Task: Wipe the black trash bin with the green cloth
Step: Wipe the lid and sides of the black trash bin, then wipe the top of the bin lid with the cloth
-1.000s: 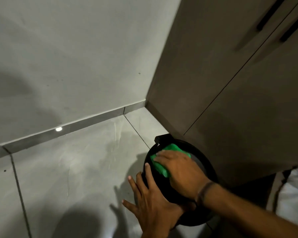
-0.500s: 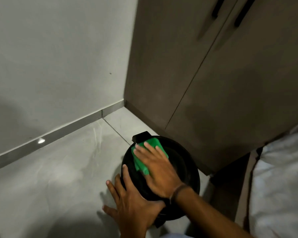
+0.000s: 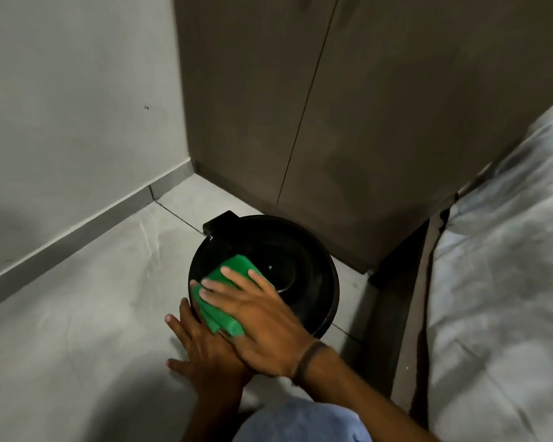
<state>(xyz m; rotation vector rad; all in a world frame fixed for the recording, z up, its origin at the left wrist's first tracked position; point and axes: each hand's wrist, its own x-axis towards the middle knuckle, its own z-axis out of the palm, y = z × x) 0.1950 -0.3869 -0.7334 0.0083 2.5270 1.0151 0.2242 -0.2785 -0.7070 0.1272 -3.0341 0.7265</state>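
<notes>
The black trash bin [image 3: 288, 266] stands on the floor [image 3: 77, 314] in the corner, just beside the brown cabinet [image 3: 332, 122] and near the wall [image 3: 61, 106]. Its round lid is glossy and dark, catching small glints of light, with a hinge block at the far edge. The green cloth [image 3: 225, 301], folded thick, has slid from the far-left part of the lid, near the hinge, to its near-left rim over the last 1 second, so the stroke is sweeping toward the person and much of the lid's left side looks covered; the right side likely remains. The right hand [image 3: 262, 320] lies flat on the cloth, fingers [image 3: 233, 277] spread and pressing it down. The left hand [image 3: 205, 355] braces the bin's near side, fingers open against it. A bed [image 3: 498, 282] sits to the right
</notes>
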